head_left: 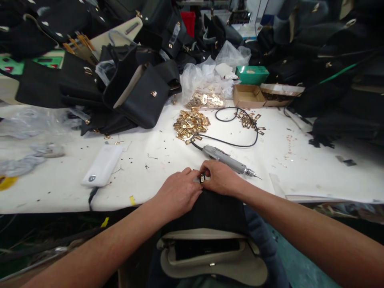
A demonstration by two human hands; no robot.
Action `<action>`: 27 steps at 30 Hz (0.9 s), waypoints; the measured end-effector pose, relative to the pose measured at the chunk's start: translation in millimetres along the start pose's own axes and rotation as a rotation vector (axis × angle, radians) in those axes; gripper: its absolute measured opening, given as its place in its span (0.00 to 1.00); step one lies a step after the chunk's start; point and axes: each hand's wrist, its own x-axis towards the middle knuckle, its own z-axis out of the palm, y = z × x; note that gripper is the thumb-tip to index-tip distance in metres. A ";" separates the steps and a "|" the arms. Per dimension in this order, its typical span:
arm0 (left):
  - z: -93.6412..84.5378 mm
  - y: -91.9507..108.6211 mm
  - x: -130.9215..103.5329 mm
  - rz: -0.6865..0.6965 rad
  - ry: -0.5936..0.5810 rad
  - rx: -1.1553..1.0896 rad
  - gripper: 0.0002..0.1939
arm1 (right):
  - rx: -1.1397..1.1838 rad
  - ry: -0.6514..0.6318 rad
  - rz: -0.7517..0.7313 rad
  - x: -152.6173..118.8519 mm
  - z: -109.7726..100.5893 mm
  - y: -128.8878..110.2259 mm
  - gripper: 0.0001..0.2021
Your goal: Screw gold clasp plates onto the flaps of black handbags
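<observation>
A black handbag (222, 210) with a beige lining lies on my lap against the table's front edge, its mouth open toward me. At its far edge my left hand (181, 192) is closed, the fingers gripping the black material. Right beside it, my right hand (220, 177) pinches a small shiny metal clasp (202, 178) at that same edge. The fingertips of both hands nearly meet around the clasp and partly hide it. Just beyond my right hand a grey electric screwdriver (226, 158) rests on the table, its bit pointing right.
Gold metal plates (192, 124) are heaped on the white table (150, 160), beside the screwdriver's black cable (231, 143). To the left lies a white power bank (103, 166). Black bags (144, 96) are piled behind, near a small cardboard box (248, 96) and a green box (252, 75).
</observation>
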 end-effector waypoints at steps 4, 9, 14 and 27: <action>5.3 1.4 -4.7 -0.004 0.057 -0.018 0.10 | 0.034 -0.024 -0.008 -0.2 -1.4 0.5 0.12; 10.4 16.5 -12.8 -0.050 0.095 0.025 0.11 | 0.061 0.014 -0.014 -2.7 -0.5 0.1 0.14; 22.5 27.9 -14.9 -0.145 0.207 0.051 0.09 | 0.069 0.068 -0.030 -3.1 7.1 1.3 0.20; 55.7 9.0 -16.5 -0.061 0.519 0.207 0.14 | -0.008 0.516 0.047 -12.8 -65.7 57.3 0.09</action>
